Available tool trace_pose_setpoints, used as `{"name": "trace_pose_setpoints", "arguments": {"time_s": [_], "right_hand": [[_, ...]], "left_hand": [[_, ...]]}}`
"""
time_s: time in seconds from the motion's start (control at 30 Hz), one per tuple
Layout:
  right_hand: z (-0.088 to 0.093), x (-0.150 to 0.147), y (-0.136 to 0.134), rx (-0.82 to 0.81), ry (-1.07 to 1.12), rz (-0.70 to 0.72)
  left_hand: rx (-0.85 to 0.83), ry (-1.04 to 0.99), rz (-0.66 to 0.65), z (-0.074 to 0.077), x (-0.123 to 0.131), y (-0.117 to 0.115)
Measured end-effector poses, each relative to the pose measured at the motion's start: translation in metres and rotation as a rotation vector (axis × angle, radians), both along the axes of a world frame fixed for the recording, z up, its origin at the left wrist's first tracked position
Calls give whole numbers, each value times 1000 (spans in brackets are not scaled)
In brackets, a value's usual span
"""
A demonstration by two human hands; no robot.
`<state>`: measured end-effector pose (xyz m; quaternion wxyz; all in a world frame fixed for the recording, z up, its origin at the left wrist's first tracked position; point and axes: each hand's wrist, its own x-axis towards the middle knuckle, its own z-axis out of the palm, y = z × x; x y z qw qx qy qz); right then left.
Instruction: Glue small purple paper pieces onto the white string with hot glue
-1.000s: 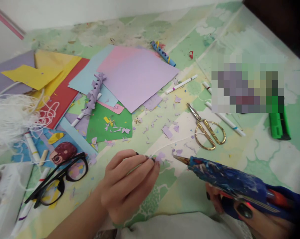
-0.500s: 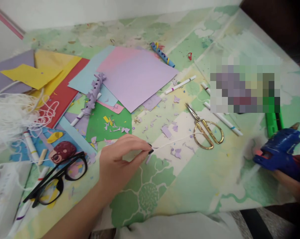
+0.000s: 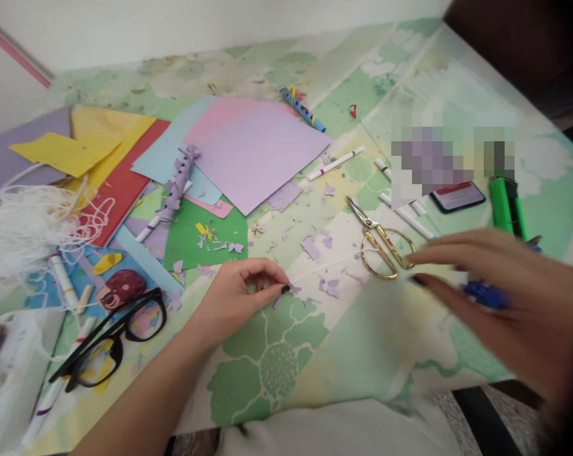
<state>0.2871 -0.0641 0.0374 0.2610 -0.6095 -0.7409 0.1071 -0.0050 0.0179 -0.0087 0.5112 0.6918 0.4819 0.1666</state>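
Note:
My left hand point(image 3: 252, 288) is closed in a pinch, thumb against forefinger, low over the table. A thin white string point(image 3: 331, 266) runs from its fingertips to the gold-handled scissors point(image 3: 381, 244), which lie on the table with blades pointing away. My right hand point(image 3: 509, 297), blurred by motion, has its thumb and fingers apart and nothing between them. Its fingertips hover just right of the scissors' handles. Behind it, mostly hidden, lies a blue glue gun point(image 3: 485, 294). Lavender paper scraps point(image 3: 331, 288) are scattered near both hands.
Coloured paper sheets point(image 3: 262, 152) spread across the back. At left lie a white string tangle point(image 3: 34, 221), black glasses point(image 3: 118, 335) and a white power strip point(image 3: 15, 367). A phone point(image 3: 459, 196) and a green tool point(image 3: 504, 206) lie at right, near markers point(image 3: 336, 163).
My right hand has let go of the blue glue gun, now on the table at right, and moved left toward the scissors. My left hand keeps its pinch on the string.

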Motion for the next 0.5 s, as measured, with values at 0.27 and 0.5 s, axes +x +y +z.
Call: {"name": "trace_pose_setpoints", "arguments": {"time_s": [0.27, 0.5], "right_hand": [[-34, -83, 73, -299, -220, 471], [-40, -79, 67, -306, -227, 539]], "left_hand": [[-4, -10, -55, 2, 1, 0], [130, -86, -51, 3, 4, -5]]}}
